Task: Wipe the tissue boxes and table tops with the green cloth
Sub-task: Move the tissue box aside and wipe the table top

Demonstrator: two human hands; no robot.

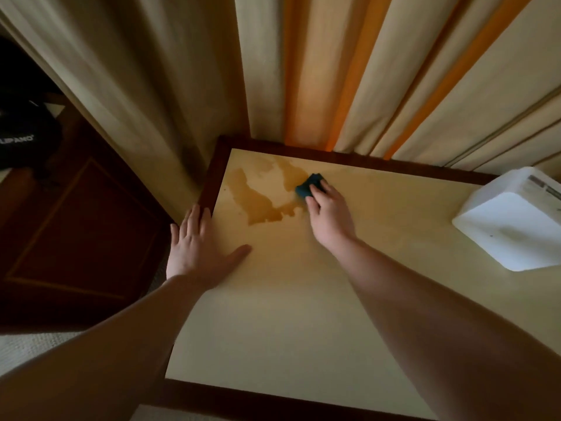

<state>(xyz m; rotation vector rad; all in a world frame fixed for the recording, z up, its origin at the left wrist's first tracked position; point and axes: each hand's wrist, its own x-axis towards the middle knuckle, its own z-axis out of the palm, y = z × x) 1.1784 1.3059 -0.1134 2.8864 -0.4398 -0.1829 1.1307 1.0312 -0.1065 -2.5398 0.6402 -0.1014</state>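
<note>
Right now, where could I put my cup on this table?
The bare near part between the two forearms is free. The far left corner is crowded: brown wet patch, green cloth under the right hand. The white tissue box fills the right edge.

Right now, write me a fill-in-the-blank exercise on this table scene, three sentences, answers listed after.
1. The right hand holds the green cloth at the edge of a ____ patch on the table top.
2. The left hand lies ____ on the table's left edge.
3. The white tissue box sits to the ____ of the cloth.

Answers: wet; flat; right
</note>
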